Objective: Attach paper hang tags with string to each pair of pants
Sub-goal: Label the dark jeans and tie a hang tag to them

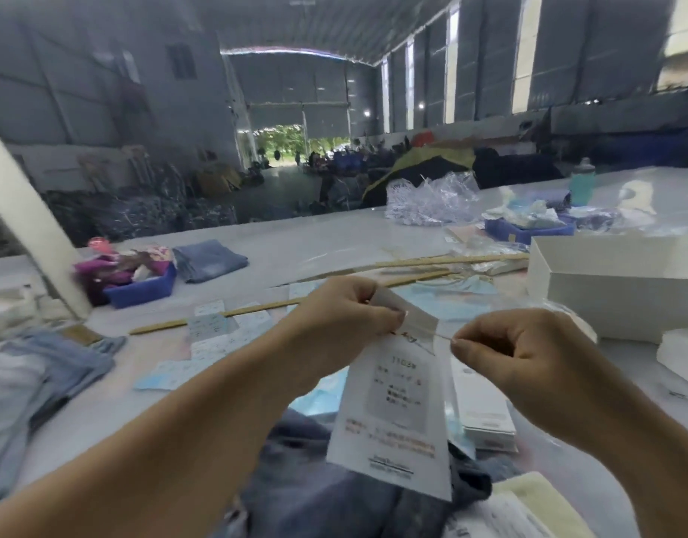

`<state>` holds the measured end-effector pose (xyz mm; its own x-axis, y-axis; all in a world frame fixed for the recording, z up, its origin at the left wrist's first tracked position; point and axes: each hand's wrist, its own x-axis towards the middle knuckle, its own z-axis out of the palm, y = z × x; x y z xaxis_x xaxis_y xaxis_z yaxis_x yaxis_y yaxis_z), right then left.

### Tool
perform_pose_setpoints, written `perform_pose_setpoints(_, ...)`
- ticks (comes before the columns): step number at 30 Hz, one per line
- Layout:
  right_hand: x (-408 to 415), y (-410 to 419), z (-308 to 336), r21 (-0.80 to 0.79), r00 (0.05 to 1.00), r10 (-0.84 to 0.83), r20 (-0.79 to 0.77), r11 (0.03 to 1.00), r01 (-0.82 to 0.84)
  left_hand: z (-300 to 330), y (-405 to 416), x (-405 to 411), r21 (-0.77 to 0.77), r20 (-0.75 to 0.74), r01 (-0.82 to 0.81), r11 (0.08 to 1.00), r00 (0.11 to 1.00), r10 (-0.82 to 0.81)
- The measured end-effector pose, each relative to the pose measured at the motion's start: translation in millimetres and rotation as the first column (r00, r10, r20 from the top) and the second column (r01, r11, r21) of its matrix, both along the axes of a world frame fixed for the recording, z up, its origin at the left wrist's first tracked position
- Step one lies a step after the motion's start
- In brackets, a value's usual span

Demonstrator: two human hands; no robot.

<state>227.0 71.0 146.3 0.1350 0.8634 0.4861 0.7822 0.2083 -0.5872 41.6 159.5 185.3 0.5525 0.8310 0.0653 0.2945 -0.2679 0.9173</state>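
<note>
The left hand [346, 312] pinches the top of one white rectangular paper hang tag [393, 413], and the right hand [525, 351] pinches one thin string [437, 335] running to it. The tag's print is blurred, perhaps "11059". It hangs above dark blue denim pants [334, 495] on the white table [327, 242], where two blue plastic trays [140, 289] stand.

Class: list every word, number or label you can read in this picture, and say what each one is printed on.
"11059", uncertain: top line on the white hang tag held by the left hand.
Remaining black and orange lines on that tag: too blurred to read.
Small paper slips on the table: print too small to read.
</note>
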Motion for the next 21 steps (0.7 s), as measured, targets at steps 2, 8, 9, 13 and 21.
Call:
perform_pose_setpoints(2, -25, -4, 10, 0.041, 0.991, -0.02, 0.131, 0.999, 0.015, 2, -18, -38, -0.05, 0.079, -0.071, 0.996, 0.994, 0.075)
perform_pose_setpoints(8, -109, -13, 30, 0.187, 0.991, 0.039, 0.125, 0.98, -0.063, -9, -73, -123, -0.166, 0.209, -0.173, 0.971, 0.956, 0.206)
perform_pose_setpoints(9, -123, -15, 33, 0.216, 0.995, 0.076, 0.069, 0.972, -0.089, -11, -79, -133, -0.175, 0.228, -0.177, 0.969, 0.95, 0.215)
perform_pose_setpoints(13, -177, -23, 42, 0.261, 0.87, 0.308, -0.386, 0.941, -0.218, -20, -96, -166, -0.183, 0.278, -0.222, 0.958, 0.923, 0.267)
perform_pose_setpoints(21, -242, -18, 48, 0.24, -0.004, 0.277, -0.961, 0.823, -0.514, -42, -106, -209, -0.136, 0.181, -0.345, 0.929, 0.913, 0.366)
